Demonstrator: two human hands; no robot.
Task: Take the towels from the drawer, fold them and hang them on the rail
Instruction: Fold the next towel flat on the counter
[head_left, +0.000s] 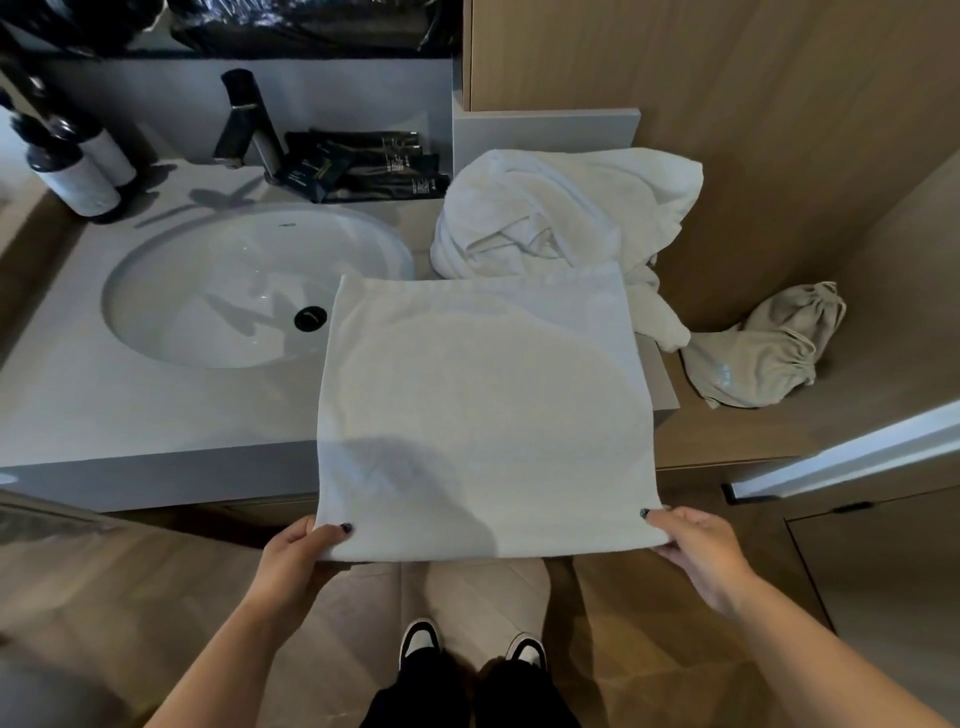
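On the counter (156, 415) edge lies a folded towel (483, 405), its 2 near corners pinched by left hand (296, 556) and right hand (696, 551); beside it, the sink (208, 291) holds nothing visible.

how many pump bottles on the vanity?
2. Both stand at the far left of the counter, left of the sink: one bottle nearer, the other bottle just behind it, touching or nearly. More may sit beyond the frame edge.
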